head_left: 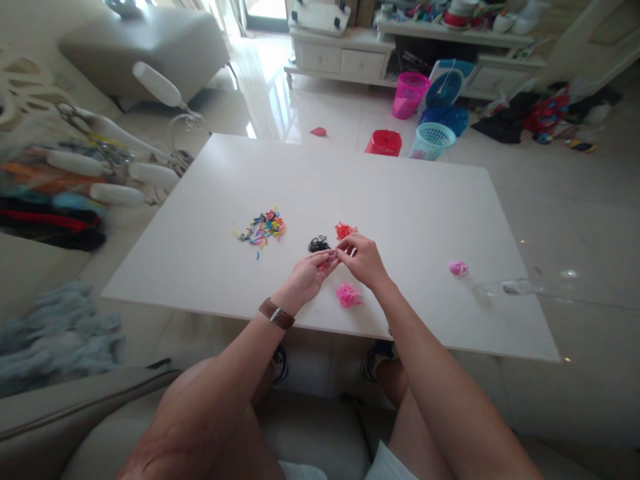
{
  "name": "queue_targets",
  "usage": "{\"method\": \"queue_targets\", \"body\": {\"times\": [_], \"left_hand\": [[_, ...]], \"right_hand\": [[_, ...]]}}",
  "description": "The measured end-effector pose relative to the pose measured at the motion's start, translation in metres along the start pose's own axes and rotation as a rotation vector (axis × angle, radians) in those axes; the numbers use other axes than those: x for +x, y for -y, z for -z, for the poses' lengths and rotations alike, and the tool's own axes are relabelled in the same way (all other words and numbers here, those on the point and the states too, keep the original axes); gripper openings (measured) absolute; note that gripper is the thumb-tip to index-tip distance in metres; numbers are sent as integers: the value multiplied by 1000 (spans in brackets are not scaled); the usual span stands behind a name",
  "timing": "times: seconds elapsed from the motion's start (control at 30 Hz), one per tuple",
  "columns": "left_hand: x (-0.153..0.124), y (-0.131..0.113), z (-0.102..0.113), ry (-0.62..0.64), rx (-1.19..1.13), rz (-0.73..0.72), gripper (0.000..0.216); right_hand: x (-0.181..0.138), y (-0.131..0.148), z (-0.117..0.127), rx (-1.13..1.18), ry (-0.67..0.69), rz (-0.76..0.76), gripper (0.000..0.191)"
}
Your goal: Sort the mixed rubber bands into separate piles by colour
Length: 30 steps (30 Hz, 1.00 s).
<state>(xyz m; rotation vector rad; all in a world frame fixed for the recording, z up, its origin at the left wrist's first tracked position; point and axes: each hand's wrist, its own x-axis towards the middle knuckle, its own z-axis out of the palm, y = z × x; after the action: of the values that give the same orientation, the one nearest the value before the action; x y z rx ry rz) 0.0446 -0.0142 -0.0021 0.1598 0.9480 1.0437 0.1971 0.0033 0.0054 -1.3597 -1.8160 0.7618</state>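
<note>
My left hand (309,275) and my right hand (363,259) meet over the white table (410,200), fingers pinched together on a few small elastic bands (331,257). Just beyond them lie a black pile of bands (319,244) and a red pile (345,230). A pink pile (348,294) sits below my right wrist. A mixed multicoloured pile (263,228) lies further left. A brown watch strap is on my left wrist.
A pink lump (459,269) and a clear bag (505,288) lie at the table's right side. Beyond the table, on the floor, stand a red box (384,142), a pink basket (410,93) and a blue basket (432,140). A rack with clothes stands left.
</note>
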Motion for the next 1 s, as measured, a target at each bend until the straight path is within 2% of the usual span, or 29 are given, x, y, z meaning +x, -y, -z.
{"method": "queue_targets", "body": {"times": [0.1, 0.17, 0.23, 0.4, 0.47, 0.57, 0.67, 0.77, 0.83, 0.9, 1.0], "left_hand": [[1, -1, 0, 7, -2, -31, 13], [2, -1, 0, 0, -6, -47, 13], [2, -1, 0, -20, -7, -50, 12], [2, 1, -2, -39, 5, -42, 8], [0, 2, -4, -44, 10, -41, 8], [-3, 3, -5, -43, 17, -47, 8], [-5, 4, -4, -32, 25, -54, 8], [-5, 3, -2, -27, 23, -57, 8], [-4, 2, -1, -12, 18, -63, 8], [-3, 1, -1, 4, 13, -67, 8], [-2, -1, -2, 12, 5, -64, 5]], "right_hand": [[2, -3, 8, 23, 23, -61, 7], [2, -8, 16, -5, 91, -130, 7], [1, -13, 23, -61, 219, -209, 6], [-6, -25, 33, -146, 678, -371, 9], [-10, -26, 35, -156, 823, -412, 9], [-14, -28, 34, -180, 957, -438, 9], [-18, -29, 31, -216, 1029, -488, 9], [-19, -30, 29, -255, 1016, -526, 16], [-17, -29, 29, -282, 934, -486, 21], [-14, -27, 29, -306, 741, -379, 18], [-6, -19, 29, -229, 358, -183, 9]]}}
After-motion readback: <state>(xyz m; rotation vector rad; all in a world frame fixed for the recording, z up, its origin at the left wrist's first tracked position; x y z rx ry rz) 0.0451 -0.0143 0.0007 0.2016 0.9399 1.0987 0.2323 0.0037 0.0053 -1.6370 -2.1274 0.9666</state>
